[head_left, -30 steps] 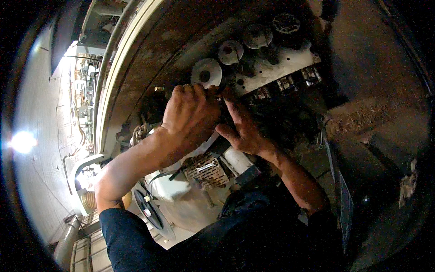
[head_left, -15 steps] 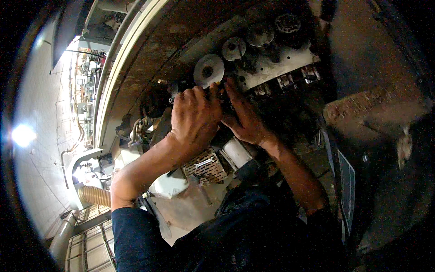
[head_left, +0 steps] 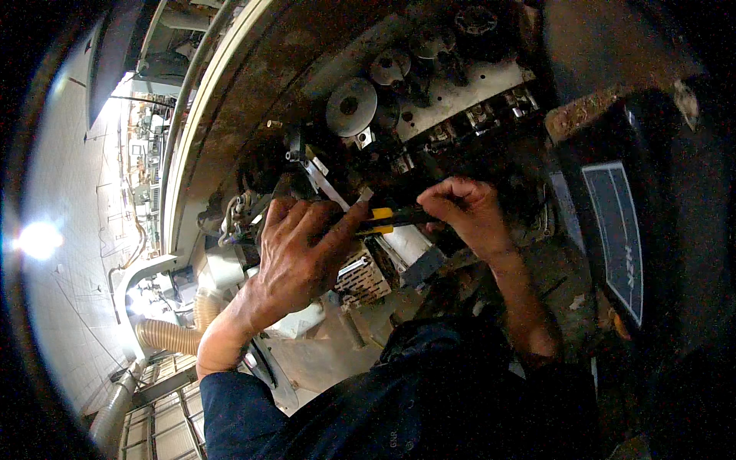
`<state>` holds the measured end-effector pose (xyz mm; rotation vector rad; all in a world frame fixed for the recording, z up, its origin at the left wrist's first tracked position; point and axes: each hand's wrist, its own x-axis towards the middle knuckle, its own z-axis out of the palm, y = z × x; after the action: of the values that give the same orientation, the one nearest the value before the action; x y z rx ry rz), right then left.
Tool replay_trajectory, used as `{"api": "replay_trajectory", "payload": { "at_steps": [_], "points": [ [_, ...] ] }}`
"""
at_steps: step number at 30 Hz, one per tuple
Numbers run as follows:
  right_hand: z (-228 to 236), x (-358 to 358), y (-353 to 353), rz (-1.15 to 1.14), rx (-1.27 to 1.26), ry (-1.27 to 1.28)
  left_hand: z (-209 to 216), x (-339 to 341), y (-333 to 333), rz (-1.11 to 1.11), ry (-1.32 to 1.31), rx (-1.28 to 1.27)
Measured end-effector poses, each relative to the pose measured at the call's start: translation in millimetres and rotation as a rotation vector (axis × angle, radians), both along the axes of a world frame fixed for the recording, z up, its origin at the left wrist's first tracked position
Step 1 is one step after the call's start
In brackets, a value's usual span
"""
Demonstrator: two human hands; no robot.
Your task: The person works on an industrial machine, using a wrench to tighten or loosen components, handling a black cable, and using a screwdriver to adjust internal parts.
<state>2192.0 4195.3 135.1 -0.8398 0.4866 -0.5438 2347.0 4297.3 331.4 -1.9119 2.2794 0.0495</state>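
Tool: the yellow-and-black hand tool [head_left: 387, 222] spans between your two hands, just below the machine's roller row.
Right hand [head_left: 469, 217]: your grip is clenched around the dark handle end; keep the wrist straight so the tool stays level.
Left hand [head_left: 303, 249]: your thumb and fingers pinch the yellow end; steady it there, don't push sideways.
Working point: it probably sits by the slanted metal bracket [head_left: 322, 178], though your left hand hides the tip.
Nearby: grey pulley wheel [head_left: 351, 106] above; keep knuckles off it.
Below: ribbed metal block [head_left: 359, 277], well within reach.
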Motion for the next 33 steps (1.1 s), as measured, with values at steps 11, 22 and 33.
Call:
{"api": "replay_trajectory", "payload": {
  "at_steps": [11, 22, 33],
  "points": [
    [-36.8, -30.5, -19.3, -0.047, -0.298, 0.367, 25.4, 30.6, -9.2, 0.065, -0.273, -0.005],
    [-75.2, 110.8, -36.4, -0.32, -1.005, 0.309, 34.2, 70.4, -70.9, 0.064, -0.501, -0.11],
    [-68.3, 102.6, -15.3, -0.039, -0.654, 0.151, 18.7, 73.4, -75.0, -0.078, -0.495, -0.089]
  ]
}}
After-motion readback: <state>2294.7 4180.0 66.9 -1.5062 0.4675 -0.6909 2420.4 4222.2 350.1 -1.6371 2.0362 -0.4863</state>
